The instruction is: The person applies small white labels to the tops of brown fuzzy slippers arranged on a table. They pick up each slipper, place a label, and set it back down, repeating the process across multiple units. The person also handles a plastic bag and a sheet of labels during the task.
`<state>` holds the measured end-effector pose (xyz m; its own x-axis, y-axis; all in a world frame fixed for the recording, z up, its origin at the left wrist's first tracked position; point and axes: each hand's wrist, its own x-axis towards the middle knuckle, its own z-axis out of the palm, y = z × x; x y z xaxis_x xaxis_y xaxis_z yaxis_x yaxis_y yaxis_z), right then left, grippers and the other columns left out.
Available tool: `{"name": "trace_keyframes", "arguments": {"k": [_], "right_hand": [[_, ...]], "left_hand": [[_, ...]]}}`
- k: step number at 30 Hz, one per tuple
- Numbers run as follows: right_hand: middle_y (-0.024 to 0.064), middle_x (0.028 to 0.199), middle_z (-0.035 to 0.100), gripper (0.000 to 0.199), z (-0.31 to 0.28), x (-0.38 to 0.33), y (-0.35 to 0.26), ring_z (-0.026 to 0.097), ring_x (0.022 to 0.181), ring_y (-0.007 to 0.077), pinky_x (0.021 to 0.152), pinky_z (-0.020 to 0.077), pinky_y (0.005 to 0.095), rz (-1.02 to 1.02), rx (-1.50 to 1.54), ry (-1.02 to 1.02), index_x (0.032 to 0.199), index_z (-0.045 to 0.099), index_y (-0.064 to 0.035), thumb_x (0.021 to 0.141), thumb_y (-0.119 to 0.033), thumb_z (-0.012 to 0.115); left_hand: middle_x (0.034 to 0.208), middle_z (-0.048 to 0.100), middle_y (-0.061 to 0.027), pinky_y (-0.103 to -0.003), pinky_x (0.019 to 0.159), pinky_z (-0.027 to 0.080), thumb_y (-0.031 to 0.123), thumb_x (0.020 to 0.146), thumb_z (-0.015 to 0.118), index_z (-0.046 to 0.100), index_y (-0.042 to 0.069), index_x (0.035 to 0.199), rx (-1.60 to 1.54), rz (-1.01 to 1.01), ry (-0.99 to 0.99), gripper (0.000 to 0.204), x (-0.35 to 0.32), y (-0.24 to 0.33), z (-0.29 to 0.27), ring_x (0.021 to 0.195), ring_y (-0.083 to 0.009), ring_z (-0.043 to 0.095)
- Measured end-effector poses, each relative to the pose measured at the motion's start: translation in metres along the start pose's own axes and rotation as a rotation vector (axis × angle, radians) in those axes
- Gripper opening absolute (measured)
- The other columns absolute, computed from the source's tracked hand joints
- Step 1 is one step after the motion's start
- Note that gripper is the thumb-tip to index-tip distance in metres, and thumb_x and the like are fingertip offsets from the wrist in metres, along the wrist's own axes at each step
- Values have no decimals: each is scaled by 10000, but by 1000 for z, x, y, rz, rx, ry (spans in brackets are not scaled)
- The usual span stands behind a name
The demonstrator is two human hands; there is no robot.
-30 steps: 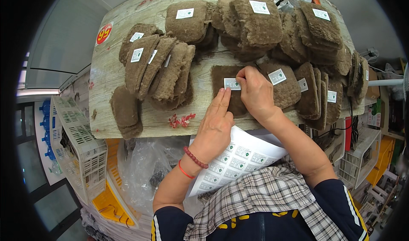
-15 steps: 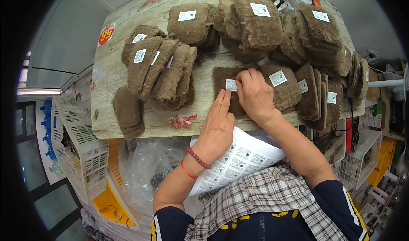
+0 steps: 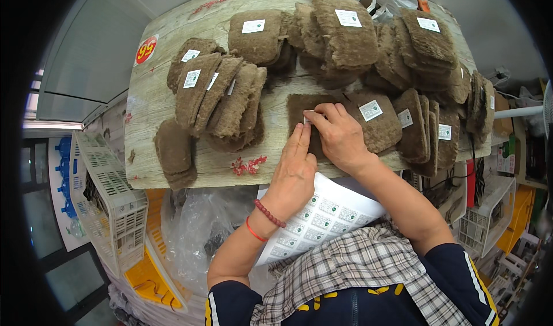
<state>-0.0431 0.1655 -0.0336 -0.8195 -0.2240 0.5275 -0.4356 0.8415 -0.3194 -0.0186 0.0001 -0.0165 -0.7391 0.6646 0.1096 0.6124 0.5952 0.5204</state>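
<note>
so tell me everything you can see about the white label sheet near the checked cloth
The white label sheet looks like thin, smooth paper, with rows of small printed rectangular labels, many with a green mark, and a plain band along its upper edge. Bent in a curve, it lies aslant at the near edge of the table, its lower side meeting the checked cloth. The left hand and wrist overlap its left side; whether they touch is unclear.

Head-worn fisheye view, facing steeply downward at close range, left hand point(image 3: 292, 179) and right hand point(image 3: 343, 138) near centre, tabletop point(image 3: 151, 98) across upper half, wearer's torso point(image 3: 331, 314) at lower edge, straight lines bowing toward rim
</note>
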Motion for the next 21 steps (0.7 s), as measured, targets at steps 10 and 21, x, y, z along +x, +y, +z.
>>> {"name": "trace_keyframes", "arguments": {"k": [10, 21], "right_hand": [[112, 1008, 577, 387, -5, -5, 0, 570, 947, 290, 767, 510, 361, 222, -83, 32, 1088, 618, -37, 740, -134, 756], [124, 900, 592, 181, 13, -6, 4, 581, 908, 308, 763, 505, 408, 233, -124, -75, 925, 589, -74, 768, -108, 671]], "left_hand": [[1473, 344, -282, -491, 1151, 277, 9, 834, 627, 538, -64, 775, -38, 32, 73, 129, -6, -3, 6, 1408, -426, 273], [998, 617, -148, -352, 810, 464, 50, 901, 576, 590, -33, 883, -285, -135, 299, 87, -60, 41, -31, 901, -278, 582]]}}
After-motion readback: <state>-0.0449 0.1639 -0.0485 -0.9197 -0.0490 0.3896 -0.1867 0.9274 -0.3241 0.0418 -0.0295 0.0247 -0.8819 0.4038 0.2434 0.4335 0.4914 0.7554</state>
